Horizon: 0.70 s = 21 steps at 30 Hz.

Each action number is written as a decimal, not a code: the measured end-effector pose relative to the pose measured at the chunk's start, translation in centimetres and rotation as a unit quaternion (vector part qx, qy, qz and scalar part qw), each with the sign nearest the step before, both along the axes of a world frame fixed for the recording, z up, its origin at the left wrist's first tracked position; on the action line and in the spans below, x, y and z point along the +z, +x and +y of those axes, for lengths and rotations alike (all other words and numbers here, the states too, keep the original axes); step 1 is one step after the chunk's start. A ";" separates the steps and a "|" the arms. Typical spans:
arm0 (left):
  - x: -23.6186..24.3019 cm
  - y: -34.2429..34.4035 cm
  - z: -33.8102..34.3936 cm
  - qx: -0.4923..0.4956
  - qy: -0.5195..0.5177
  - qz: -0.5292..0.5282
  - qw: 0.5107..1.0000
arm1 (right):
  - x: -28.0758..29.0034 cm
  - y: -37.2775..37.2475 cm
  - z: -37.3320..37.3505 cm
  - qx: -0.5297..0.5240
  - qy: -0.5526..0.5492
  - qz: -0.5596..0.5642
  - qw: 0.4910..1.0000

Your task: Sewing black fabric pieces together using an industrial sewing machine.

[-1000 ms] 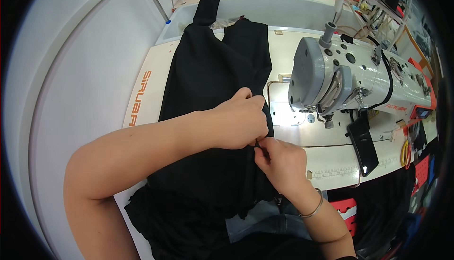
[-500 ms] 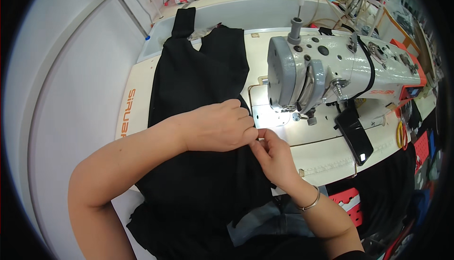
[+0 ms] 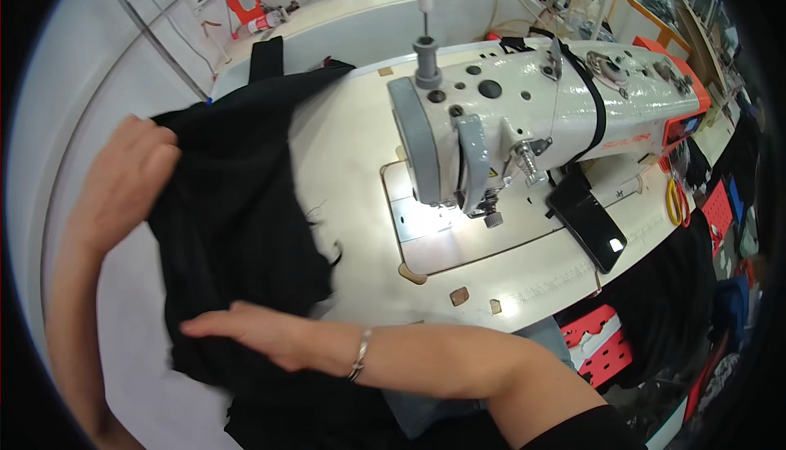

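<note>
A black garment (image 3: 237,212) lies bunched over the left part of the sewing table, its left side lifted off the surface. My left hand (image 3: 127,178) is closed on that raised left edge, with its knuckles uppermost. Lower down, my right hand (image 3: 258,331) reaches across to the left with the cloth in its grip. Its thumb lies along the top of the fabric, while the other fingers are hidden in the folds. A narrow black strap (image 3: 267,58) of the garment points to the far edge. Loose threads hang from its right edge.
The white sewing machine (image 3: 524,114) stands right of the garment, its lamp lighting the metal needle plate (image 3: 434,225). On the tabletop lie a black phone (image 3: 588,222) and yellow-handled scissors (image 3: 676,203). A white wall panel rises at left. A red perforated tray (image 3: 602,343) sits below the table edge.
Both hands have left the spot beside the needle plate and moved left with the garment. Its left side has been lifted and folded over. The view has shifted, too.
</note>
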State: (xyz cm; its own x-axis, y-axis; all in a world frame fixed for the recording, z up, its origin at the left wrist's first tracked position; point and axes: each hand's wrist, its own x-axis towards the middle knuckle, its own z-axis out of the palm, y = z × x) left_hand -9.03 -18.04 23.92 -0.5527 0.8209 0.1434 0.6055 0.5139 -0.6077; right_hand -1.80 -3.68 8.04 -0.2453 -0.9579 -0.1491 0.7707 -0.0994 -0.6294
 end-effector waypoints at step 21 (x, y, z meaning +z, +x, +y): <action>-21.1 -4.1 16.2 0.001 0.350 -0.433 0.831 | -4.5 -1.9 26.0 -0.288 0.476 0.567 0.607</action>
